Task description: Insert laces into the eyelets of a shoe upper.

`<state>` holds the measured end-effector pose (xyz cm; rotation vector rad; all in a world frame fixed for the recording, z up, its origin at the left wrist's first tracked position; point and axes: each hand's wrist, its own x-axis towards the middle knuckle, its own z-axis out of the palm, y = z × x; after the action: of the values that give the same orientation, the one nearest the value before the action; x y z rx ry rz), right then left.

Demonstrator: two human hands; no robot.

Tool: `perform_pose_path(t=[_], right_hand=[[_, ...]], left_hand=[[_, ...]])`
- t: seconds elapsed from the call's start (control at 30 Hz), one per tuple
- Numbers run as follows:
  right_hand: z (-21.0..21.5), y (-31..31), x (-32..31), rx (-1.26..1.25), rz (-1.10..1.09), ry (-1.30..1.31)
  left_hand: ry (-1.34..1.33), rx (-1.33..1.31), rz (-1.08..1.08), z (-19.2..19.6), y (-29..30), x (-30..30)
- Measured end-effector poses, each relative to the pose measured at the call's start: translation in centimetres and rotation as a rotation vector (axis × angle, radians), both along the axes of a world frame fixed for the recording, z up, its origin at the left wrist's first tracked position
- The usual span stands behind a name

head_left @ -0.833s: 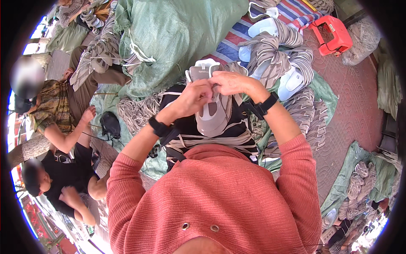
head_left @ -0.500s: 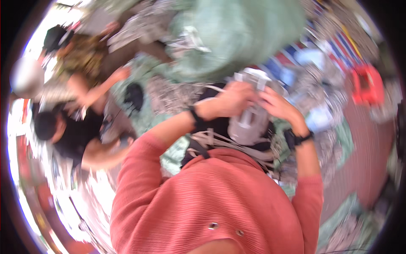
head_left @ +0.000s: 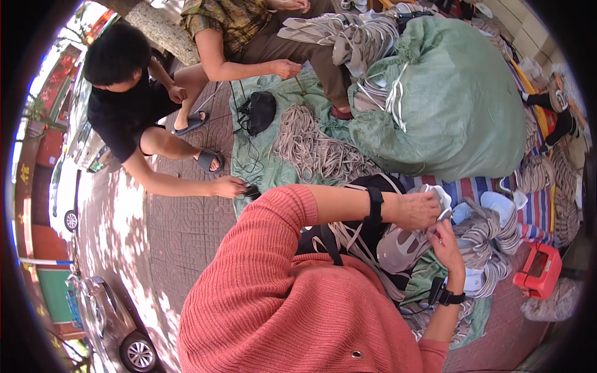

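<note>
Shoe upper (head_left: 395,252) lay over the lap (head_left: 316,239) at four o'clock in the view, its white-edged opening clamped in the left hand (head_left: 418,210); the right hand (head_left: 448,245) met it there (what its fingertips pinched, I couldn't tell). Fingerwork at that opening seemed the step; next called for a steady upper. From it, pale strips (head_left: 349,239) at nine could snag; bundled uppers (head_left: 494,233) crowded three, a green sack (head_left: 460,112) one.

Both hands (head_left: 416,210) (head_left: 448,245) on a greyish shoe upper (head_left: 393,256)
</note>
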<state>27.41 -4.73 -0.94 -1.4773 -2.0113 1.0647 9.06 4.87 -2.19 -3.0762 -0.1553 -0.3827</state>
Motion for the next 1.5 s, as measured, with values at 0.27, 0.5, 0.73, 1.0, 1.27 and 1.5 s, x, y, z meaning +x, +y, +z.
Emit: perform_pose_path(t=[0.27,0.5,0.73,1.0,1.27,1.5], right_hand=[[0.7,0.4,-0.1,-0.042,-0.023,0.000],[0.0,0.1,-0.4,0.009,-0.093,0.029],[1.4,0.3,-0.8,0.145,-0.211,-0.089],[5.8,2.6,-5.0,-0.180,-0.158,0.052],[19.8,3.9,-1.1,-0.031,-0.331,0.598],[32.6,-1.8,13.6,0.227,-0.398,0.839]], left_hand=[[-0.169,0.124,-0.159,0.2,3.8,0.5],[0.025,-0.298,0.027,0.5,3.6,1.1],[0.237,-1.167,-0.185,3.9,8.5,-4.1],[-0.326,-1.738,0.152,15.3,11.3,-10.5],[-0.486,-0.771,0.518,6.5,9.5,-12.7],[-0.089,-0.384,0.381,-1.1,1.0,-6.3]])
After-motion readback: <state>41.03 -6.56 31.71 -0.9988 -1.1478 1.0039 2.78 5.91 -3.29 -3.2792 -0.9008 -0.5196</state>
